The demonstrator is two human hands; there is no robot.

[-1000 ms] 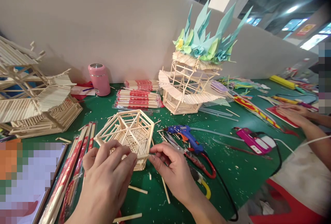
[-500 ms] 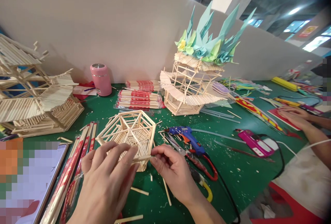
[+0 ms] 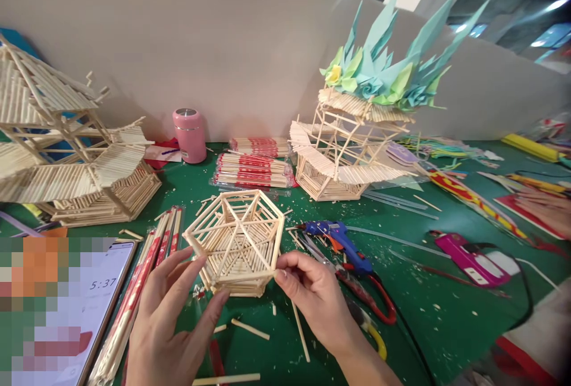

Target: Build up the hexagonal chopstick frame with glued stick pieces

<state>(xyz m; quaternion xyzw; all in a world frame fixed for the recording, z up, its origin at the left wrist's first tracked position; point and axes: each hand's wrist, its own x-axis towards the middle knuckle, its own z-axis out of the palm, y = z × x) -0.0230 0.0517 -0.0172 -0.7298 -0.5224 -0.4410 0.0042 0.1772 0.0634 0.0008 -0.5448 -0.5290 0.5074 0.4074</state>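
Observation:
A hexagonal basket of wooden sticks (image 3: 236, 240) sits on the green table (image 3: 414, 308) in front of me. My left hand (image 3: 172, 320) hovers just off its near left corner, fingers spread and holding nothing. My right hand (image 3: 312, 297) pinches the basket's near right corner between thumb and fingertips. A blue glue gun (image 3: 341, 240) lies just right of the basket, and loose stick pieces (image 3: 250, 328) lie between my hands.
Wrapped chopstick packs (image 3: 147, 267) lie by my left hand, beside a phone (image 3: 66, 314). Stick pagodas stand at left (image 3: 71, 154) and centre back (image 3: 343, 154), the latter topped with paper flowers. A pink cup (image 3: 191, 135), red-handled scissors (image 3: 370, 300) and a pink tool (image 3: 468, 255) are also here.
My left hand has lifted off the basket's near edge and opened. The right hand stays at the near right corner. The view has shifted to the left.

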